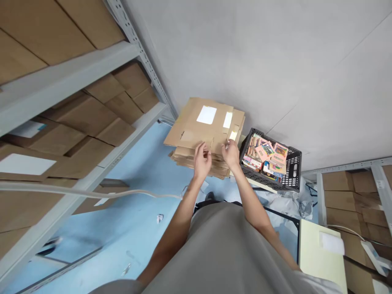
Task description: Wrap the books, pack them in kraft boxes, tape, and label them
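Observation:
A stack of flattened cardboard boxes [191, 122] lies in front of me against the wall, with white labels [206, 114] on the top piece. My left hand [202, 161] is at the stack's near edge, its fingers curled and pinched together; what is between them is too small to make out. Beside it, my right hand [230, 154] is at the near right edge of the top cardboard. Its fingers are bent, with thumb and forefinger close together, and I cannot make out what they hold.
A black plastic crate [294, 169] with several small colourful books or packs [266, 150] stands right of the stack. Shelves with cardboard boxes [88, 112] rise on the left, more boxes [338, 183] at far right. A pale cable [128, 192] crosses the left side. A pale yellow tabletop [315, 261] is at lower right.

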A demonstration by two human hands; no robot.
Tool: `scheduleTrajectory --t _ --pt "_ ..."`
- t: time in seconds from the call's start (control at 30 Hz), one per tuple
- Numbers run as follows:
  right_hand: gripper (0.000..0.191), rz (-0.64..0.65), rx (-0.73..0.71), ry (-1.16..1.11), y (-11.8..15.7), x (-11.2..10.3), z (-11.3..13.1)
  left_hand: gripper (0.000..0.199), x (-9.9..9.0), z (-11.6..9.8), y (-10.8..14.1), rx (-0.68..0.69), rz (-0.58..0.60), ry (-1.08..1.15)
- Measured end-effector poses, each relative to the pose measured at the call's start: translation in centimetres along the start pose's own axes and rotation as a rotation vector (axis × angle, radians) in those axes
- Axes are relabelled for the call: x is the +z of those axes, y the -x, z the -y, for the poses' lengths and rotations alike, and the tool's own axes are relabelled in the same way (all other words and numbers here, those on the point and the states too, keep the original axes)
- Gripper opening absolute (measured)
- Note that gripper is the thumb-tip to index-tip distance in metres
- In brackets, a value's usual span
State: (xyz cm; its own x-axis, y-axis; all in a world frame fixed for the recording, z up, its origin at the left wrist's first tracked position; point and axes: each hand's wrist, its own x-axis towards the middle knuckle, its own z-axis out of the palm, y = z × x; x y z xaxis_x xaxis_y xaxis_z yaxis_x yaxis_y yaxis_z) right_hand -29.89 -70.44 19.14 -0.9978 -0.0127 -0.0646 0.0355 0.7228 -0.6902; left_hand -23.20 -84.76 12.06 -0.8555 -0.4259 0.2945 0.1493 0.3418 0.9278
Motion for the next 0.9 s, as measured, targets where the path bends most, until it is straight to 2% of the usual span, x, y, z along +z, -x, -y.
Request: scheduleTrajectory --t 0.07,0.17,0.23,0.3,0.43,0.5,0.57,0.67,0.73,0.9 --pt "0.031 0.008 0.062 0.079 -0.6 0.3 0.2 0.049 0.0 0.3 0.6 -0.015 0.009 0.008" --pt "0.024 0.073 0.124 0.016 -1.1 0.3 0.2 0.046 -0.1 0.6 0.8 -0.068 -0.01 0.055" --pt "0.037 0.126 0.102 -0.11 -1.5 0.2 0.6 0.047 -0.4 0.2 0.4 -0.104 -0.027 0.102" --pt "0.051 0.135 0.027 -0.256 -1.9 0.0 1.2 0.048 -0.8 -1.2 -0.2 -0.112 -0.07 0.148" --pt "0.059 -0.02 -0.119 -0.509 -1.6 -1.9 2.5 0.044 -1.1 -6.3 -0.5 -0.101 -0.25 0.277" --pt "0.061 -0.099 -0.166 -0.577 -0.8 -3.5 2.9 0.047 -0.6 -8.9 -0.3 -0.158 -0.231 0.407" --pt "0.061 -0.162 -0.181 -0.617 0.4 -5.3 3.0 0.053 0.1 -10.7 -0.1 -0.285 -0.127 0.587" --pt "0.064 -0.252 -0.15 -0.644 2.4 -7.4 2.7 0.065 1.2 -11.8 0.0 -0.512 -0.01 0.851" --pt "0.065 -0.302 -0.133 -0.652 3.9 -8.4 2.2 0.068 1.6 -11.9 0.0 -0.614 0.0 0.957" --pt "0.066 -0.372 -0.027 -0.662 7.6 -9.9 0.1 0.067 2.2 -12.0 0.9 -0.631 -0.052 1.001"
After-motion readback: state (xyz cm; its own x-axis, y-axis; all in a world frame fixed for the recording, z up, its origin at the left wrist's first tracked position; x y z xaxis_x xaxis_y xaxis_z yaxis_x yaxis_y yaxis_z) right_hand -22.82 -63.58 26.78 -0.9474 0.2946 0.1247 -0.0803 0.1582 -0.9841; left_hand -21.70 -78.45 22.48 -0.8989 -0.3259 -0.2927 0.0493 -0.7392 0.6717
